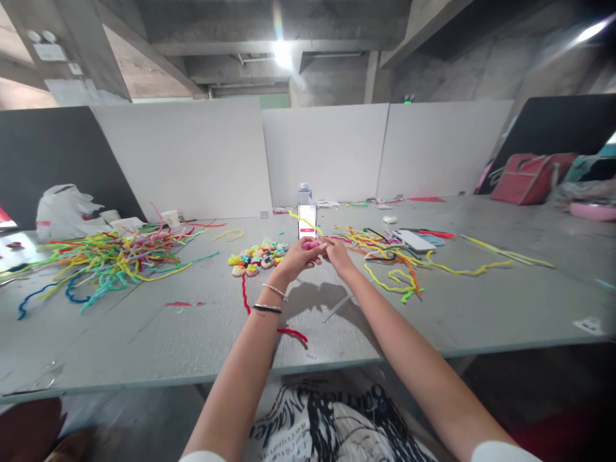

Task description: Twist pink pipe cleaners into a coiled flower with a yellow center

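My left hand (299, 258) and my right hand (338, 254) meet above the grey table (192, 333), fingers closed together on a small pink pipe-cleaner piece (310, 244). A yellow pipe cleaner (304, 221) rises from the piece toward a phone (307, 221) that stands upright just behind. Left of my hands lies a cluster of small coloured pipe-cleaner flowers (258, 256). A red pipe cleaner (246, 296) trails on the table under my left wrist, which wears bracelets.
A big heap of coloured pipe cleaners (113, 256) covers the table's left side; a smaller tangle (389, 256) lies right of my hands. A water bottle (304, 193), white bag (65, 212), red bag (529, 178) and white partition panels (327, 151) stand at the back.
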